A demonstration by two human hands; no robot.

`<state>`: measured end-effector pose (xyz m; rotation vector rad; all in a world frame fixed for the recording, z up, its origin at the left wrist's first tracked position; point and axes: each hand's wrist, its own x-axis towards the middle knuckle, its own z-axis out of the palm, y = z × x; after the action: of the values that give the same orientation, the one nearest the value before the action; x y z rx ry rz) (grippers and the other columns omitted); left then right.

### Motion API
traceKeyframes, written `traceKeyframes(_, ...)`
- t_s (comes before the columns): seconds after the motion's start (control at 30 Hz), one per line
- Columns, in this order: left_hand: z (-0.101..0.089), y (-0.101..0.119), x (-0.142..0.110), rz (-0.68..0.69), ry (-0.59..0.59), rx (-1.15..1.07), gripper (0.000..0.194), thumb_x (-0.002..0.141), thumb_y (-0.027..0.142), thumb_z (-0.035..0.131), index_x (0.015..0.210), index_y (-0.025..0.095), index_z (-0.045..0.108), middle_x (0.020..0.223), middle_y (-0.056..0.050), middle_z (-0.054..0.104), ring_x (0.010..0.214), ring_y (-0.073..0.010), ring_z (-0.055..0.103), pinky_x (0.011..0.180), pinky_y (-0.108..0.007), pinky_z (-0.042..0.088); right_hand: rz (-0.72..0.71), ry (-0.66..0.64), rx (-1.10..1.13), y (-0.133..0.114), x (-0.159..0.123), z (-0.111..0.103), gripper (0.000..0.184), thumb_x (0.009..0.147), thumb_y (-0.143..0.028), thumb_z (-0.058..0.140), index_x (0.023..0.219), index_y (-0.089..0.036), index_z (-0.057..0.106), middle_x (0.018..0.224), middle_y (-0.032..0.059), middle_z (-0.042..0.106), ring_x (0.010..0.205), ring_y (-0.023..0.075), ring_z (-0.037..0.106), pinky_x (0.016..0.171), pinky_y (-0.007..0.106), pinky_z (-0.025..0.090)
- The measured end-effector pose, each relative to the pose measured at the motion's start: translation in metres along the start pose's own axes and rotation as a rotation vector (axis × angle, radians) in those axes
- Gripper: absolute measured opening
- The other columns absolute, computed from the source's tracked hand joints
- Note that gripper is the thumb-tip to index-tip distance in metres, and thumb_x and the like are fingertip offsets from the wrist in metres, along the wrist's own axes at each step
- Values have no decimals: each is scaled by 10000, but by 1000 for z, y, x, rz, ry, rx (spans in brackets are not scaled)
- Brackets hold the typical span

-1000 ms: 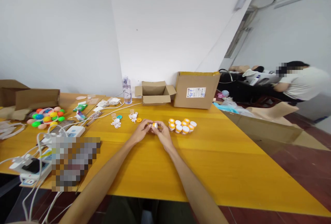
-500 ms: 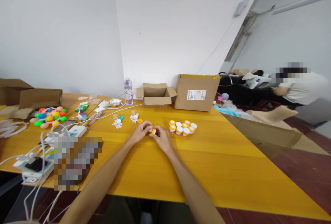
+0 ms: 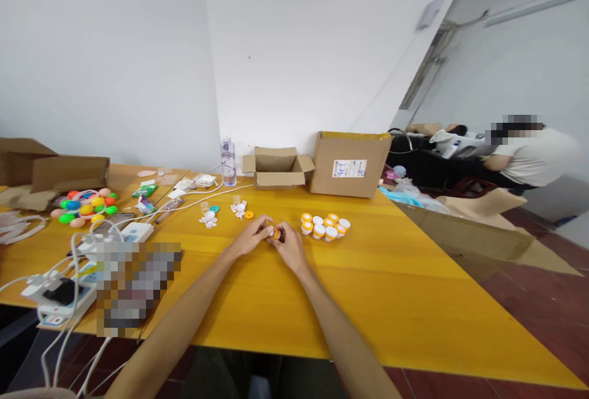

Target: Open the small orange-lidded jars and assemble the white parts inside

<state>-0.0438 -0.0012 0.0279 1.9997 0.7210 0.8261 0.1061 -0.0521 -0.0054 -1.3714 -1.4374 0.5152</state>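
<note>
My left hand (image 3: 252,238) and my right hand (image 3: 288,245) meet over the yellow table (image 3: 377,301), fingers pinched together around one small orange-and-white jar (image 3: 275,234). Just right of them stands a cluster of several small jars with orange and white lids (image 3: 324,226). To the left of my hands lie an orange ring (image 3: 248,215), small white plastic pieces (image 3: 238,207) and more white pieces with a teal ring (image 3: 209,215).
Two cardboard boxes, one open (image 3: 277,167) and one labelled (image 3: 350,164), stand at the far edge beside a water bottle (image 3: 227,161). Coloured balls (image 3: 85,207), power strips (image 3: 62,294) and cables fill the left side. Another person (image 3: 529,153) sits at the far right.
The small jar has been turned between my fingers; its white top showed a second ago, now its orange side shows. My hands stayed in place.
</note>
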Motion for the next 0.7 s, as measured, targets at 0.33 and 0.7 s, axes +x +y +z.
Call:
traceKeyframes(0.33,3,-2,0,-66,109,232,415,980,527,391,728,233,541,650,14,555,728,-185,568,754,-313,460,-94,76,-170,0,-4,2,139,720,-236,607,831,-271,533,831,1,669,736,213,637,691,344,528)
traceKeyframes(0.7,0,-6,-4,37,-12,135,374,955,530,488,1153,243,625,1076,-55,708,1012,-217,635,932,-342,491,18,110,-75,4,0,2,135,739,-296,635,831,-261,543,787,-9,683,701,208,650,687,343,528)
